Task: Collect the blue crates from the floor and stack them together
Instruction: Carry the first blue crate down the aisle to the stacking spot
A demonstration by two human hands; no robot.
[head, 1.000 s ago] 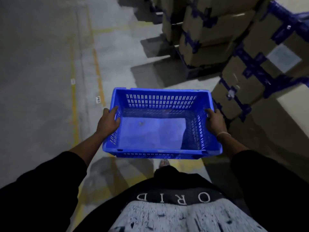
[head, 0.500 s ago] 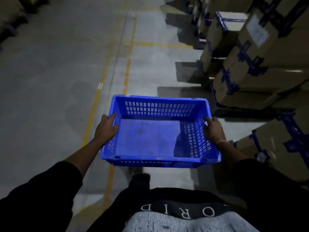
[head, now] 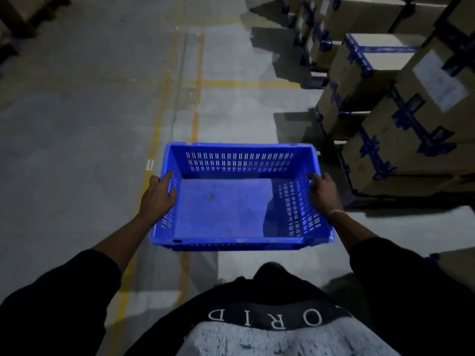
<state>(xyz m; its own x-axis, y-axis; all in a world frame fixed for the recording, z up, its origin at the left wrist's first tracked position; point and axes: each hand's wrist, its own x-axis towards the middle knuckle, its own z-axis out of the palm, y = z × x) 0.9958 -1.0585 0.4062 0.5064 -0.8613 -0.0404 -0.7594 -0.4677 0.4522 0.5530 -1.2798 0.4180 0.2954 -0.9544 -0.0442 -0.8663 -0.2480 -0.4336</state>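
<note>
Over a grey concrete floor with yellow lines and taped cardboard boxes stacked at right, a blue crate hangs level, opening up, long axis crosswise, left hand and right hand each with a clamped grip on a short side.

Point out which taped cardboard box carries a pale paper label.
The large brown cardboard box at the right edge: a pale rectangular label sits on its top; the others show only blue tape.

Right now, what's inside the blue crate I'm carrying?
The blue crate holds nothing but a small speck on its floor. The near right corner lies in shadow, so anything small there is hidden.
</note>
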